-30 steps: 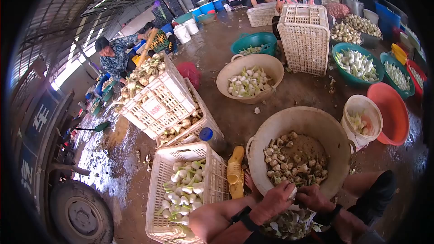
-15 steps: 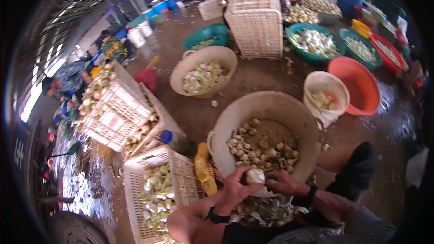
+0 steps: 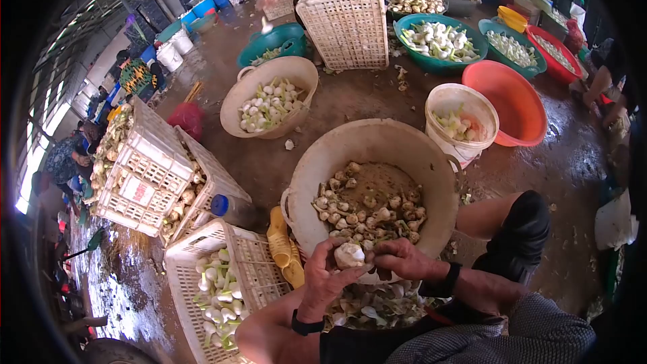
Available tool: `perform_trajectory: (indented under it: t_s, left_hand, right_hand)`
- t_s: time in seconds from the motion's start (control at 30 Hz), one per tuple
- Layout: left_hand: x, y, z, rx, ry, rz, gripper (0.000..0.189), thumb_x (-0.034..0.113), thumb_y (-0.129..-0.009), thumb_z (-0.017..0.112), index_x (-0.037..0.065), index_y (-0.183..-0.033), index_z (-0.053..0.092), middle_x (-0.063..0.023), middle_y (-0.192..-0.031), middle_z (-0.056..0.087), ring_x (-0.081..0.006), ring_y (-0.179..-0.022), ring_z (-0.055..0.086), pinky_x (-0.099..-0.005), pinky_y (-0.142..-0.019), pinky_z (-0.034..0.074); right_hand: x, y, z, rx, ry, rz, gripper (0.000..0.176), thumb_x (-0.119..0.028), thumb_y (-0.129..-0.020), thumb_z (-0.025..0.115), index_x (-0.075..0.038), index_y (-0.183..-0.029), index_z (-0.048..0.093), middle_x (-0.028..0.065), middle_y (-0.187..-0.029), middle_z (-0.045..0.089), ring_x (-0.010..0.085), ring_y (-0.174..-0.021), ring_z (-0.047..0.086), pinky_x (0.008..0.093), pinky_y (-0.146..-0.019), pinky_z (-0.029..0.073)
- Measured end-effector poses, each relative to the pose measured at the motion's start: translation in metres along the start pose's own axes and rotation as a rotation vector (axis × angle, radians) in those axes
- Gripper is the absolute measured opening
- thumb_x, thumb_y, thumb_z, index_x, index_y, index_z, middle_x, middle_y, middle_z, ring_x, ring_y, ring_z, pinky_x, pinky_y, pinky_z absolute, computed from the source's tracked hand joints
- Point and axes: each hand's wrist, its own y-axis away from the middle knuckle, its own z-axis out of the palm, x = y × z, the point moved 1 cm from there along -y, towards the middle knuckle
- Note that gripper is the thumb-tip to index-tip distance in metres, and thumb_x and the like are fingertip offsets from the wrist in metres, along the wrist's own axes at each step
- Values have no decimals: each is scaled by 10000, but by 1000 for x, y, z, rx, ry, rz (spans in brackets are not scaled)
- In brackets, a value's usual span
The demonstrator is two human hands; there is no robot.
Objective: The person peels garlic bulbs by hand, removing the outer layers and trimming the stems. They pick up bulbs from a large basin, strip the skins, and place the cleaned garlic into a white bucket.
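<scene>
My left hand (image 3: 327, 271) is closed around a whitish garlic bulb (image 3: 350, 255) over the near rim of a big tan tub (image 3: 377, 136). Beside it, my right hand (image 3: 408, 261) has its fingers pinched together at the bulb's right side; whatever lies between them is too small to make out. Dirty, unpeeled garlic bulbs (image 3: 344, 210) cover part of the tub's bottom. Below my hands, loose garlic skins (image 3: 374, 305) are heaped near my lap.
Left of me stands a crate of trimmed garlic (image 3: 219, 296), with yellow shoes (image 3: 280, 239) alongside. Ahead are a tan basin (image 3: 236, 104), an upturned-looking crate (image 3: 344, 23), a white bucket (image 3: 461, 111) and an orange basin (image 3: 515, 104). Other people sit at the back and left.
My view has shifted, so the surroundings sit further left and higher. The bulb shows a different side in my left hand. A white bulb-like thing now appears above the far teal basin.
</scene>
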Motion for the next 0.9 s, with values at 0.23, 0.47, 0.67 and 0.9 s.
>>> perform_trajectory:
  t_s: [0.23,0.47,0.67,0.9]
  left_hand:
    - [-3,-3,0,-56,-736,217,607,145,-705,826,20,-1218,527,-157,-1133,610,-255,-992,649,-336,-838,536]
    - [-5,-1,11,-110,-1051,460,617,129,-662,827,48,-1205,545,-166,-1128,571,-358,-951,630,-396,-778,553]
    - [-9,1,16,-97,-1073,450,594,128,-664,829,51,-1175,538,-162,-1100,579,-346,-947,634,-396,-745,559]
    - [-5,0,12,-46,-980,380,562,122,-686,810,45,-1163,524,-170,-1089,582,-365,-952,630,-406,-765,546]
  right_hand:
    - [-24,2,3,44,237,130,220,-209,-921,601,4,-933,659,24,-721,614,90,-643,557,273,-583,458]
    - [0,2,3,97,332,-90,205,-183,-895,599,19,-872,619,47,-698,589,114,-658,549,301,-587,457]
    - [22,-1,-2,173,477,-189,158,-137,-878,572,14,-883,617,41,-689,578,105,-657,546,299,-584,459]
    - [-17,2,2,71,219,85,215,-163,-878,560,35,-927,627,85,-683,600,126,-638,580,318,-577,477]
